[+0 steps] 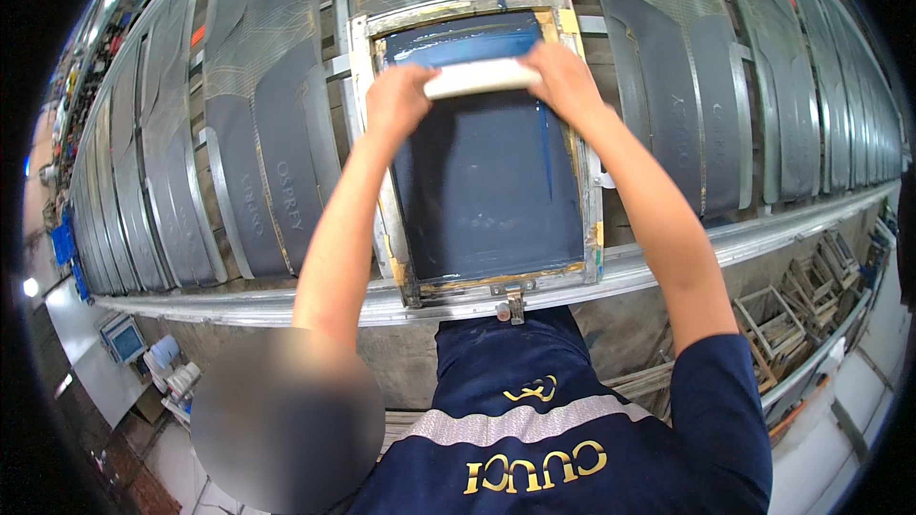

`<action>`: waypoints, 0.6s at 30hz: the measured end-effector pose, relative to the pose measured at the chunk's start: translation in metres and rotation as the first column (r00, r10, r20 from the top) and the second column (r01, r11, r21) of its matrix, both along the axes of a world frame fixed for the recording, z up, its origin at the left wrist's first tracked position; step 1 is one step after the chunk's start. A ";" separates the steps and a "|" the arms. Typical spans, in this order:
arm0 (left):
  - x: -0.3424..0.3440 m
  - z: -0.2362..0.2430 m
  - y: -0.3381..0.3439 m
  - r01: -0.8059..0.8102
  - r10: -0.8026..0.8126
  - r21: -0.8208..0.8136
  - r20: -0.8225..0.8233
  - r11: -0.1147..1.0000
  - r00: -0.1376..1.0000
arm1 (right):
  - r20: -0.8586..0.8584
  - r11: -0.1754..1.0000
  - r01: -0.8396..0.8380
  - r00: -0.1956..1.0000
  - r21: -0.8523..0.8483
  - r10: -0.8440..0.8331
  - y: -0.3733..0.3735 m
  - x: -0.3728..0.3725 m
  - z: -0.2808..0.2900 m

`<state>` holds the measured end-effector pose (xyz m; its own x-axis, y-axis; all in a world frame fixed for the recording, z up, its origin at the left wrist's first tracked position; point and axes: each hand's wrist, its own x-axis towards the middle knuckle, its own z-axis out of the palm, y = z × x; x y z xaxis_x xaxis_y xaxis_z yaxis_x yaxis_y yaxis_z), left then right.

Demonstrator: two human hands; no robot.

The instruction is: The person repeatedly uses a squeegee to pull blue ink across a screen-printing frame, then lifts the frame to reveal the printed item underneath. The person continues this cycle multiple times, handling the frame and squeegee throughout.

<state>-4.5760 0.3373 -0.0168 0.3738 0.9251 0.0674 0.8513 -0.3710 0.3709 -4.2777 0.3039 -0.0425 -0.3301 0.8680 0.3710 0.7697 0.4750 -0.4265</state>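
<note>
A screen-printing frame (590,172) with a worn, tape-patched metal border lies in front of me. Across the upper part of its dark mesh (487,186) stretches a squeegee (482,78) with a pale handle, slightly blurred. My left hand (399,103) is closed round the squeegee's left end, and my right hand (565,82) grips its right end. Beyond the squeegee, wet blue ink (477,43) shows at the far end of the mesh. A thin blue streak runs down the mesh's right side. The squeegee's blade edge is hidden from view.
Rows of grey sheet pieces (286,162) lie on a long rack to both sides. A metal rail (744,240) runs along the near edge, with a small clamp (515,305) at the frame's near end. Spare frames (773,319) are stacked below right.
</note>
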 end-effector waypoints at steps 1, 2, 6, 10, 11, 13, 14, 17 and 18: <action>0.000 0.001 -0.027 0.013 -0.013 -0.012 0.005 1.000 1.000 | 0.026 0.995 0.033 0.999 -0.091 -0.030 -0.030 -0.001 -0.001; -0.002 0.007 -0.059 0.027 -0.026 -0.024 0.006 0.999 1.000 | 0.001 0.997 0.029 1.000 -0.078 -0.029 -0.062 -0.004 0.006; -0.012 0.025 -0.178 0.035 -0.037 -0.072 -0.027 0.997 0.999 | -0.049 0.955 0.023 0.998 -0.295 -0.039 -0.174 -0.019 0.040; -0.018 0.025 -0.267 0.035 -0.035 -0.066 -0.006 0.997 0.999 | -0.025 0.896 0.030 0.999 -0.443 -0.045 -0.256 -0.028 0.055; -0.019 0.027 -0.279 0.041 -0.042 -0.044 -0.015 0.998 0.999 | -0.024 0.890 0.024 0.999 -0.455 -0.039 -0.262 -0.030 0.057; -0.025 0.028 -0.279 0.053 -0.053 -0.056 0.001 0.997 0.999 | -0.019 0.875 0.012 1.000 -0.485 -0.025 -0.266 -0.032 0.066; -0.027 0.031 -0.278 0.058 -0.058 -0.066 0.012 0.996 0.998 | -0.006 0.891 0.004 1.000 -0.454 -0.008 -0.259 -0.031 0.069; -0.026 0.029 -0.220 0.058 -0.058 0.036 0.017 0.998 0.998 | 0.007 0.938 -0.007 1.000 -0.348 0.010 -0.198 -0.021 0.062; -0.021 0.030 -0.185 0.060 -0.057 0.098 -0.027 0.993 0.998 | -0.019 0.953 0.002 1.000 -0.304 -0.009 -0.167 -0.014 0.050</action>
